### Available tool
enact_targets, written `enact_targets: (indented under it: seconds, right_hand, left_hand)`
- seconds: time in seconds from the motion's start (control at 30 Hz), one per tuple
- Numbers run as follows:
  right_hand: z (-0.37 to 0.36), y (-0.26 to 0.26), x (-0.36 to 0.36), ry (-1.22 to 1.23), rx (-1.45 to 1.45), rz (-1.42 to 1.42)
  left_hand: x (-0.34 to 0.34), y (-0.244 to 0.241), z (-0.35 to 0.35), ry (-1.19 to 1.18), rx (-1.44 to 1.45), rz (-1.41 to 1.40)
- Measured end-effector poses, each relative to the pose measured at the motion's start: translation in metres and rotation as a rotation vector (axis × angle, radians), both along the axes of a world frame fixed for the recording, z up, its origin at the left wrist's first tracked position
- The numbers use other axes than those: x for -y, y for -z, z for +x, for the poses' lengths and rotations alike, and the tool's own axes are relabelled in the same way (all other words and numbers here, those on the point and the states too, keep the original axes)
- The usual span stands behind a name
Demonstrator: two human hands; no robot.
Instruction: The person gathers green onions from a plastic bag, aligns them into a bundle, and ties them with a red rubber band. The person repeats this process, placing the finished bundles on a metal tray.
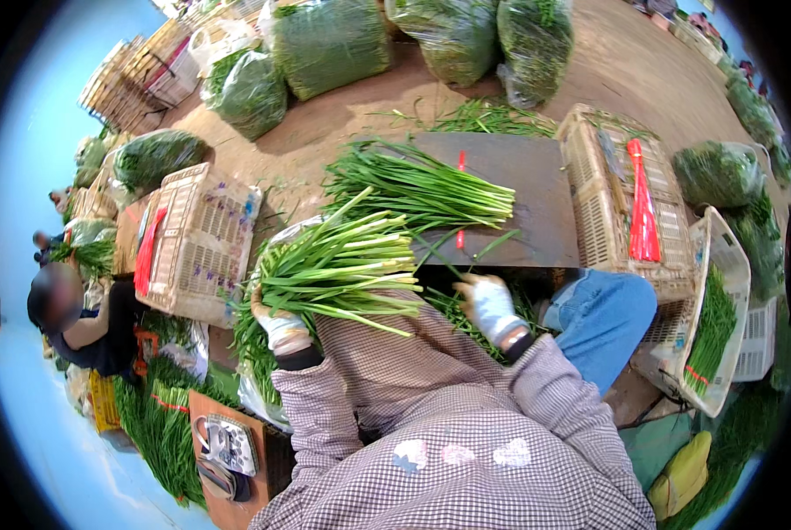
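Observation:
My left hand (282, 328), in a white glove that bares the fingers, grips a loose bunch of garlic chives (349, 265), its pale stem ends pointing right. My right hand (491, 308), gloved the same way and slightly blurred, is just below the front edge of a dark board (534, 199). Stray green leaves reach close to its fingertips; whether it pinches one cannot be told. On the board another pile of chives (428, 189) lies across a red tie strip (460, 238). Loose trimmings (458, 311) are beneath my right hand.
Plastic crates stand right (587, 159) and left (203, 238), bearing red tie strips (642, 212). A white crate (733, 265) holds tied chives. Wrapped bales (332, 46) line the floor ahead. A person (80, 324) sits at left; a wooden stool (256, 450) holds a small bag.

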State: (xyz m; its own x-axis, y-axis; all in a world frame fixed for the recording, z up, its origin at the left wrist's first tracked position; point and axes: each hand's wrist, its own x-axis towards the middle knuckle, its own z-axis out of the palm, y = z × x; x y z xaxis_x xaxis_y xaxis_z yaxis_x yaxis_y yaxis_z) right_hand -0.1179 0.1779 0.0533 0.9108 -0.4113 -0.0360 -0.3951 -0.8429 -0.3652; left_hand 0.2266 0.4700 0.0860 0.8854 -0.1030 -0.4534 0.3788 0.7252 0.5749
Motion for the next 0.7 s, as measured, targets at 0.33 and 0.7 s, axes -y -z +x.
enact_targets:
  seconds: [0.33,0.7]
  right_hand:
    - [-0.040,0.115,0.002,-0.150,-0.942,0.139]
    - [0.026,-0.203,-0.066,0.062,0.835,0.075]
  left_hand:
    - [-0.001,0.005,-0.002,0.080,0.132,0.029]
    - [0.013,-0.030,-0.021,0.084,0.190,-0.098]
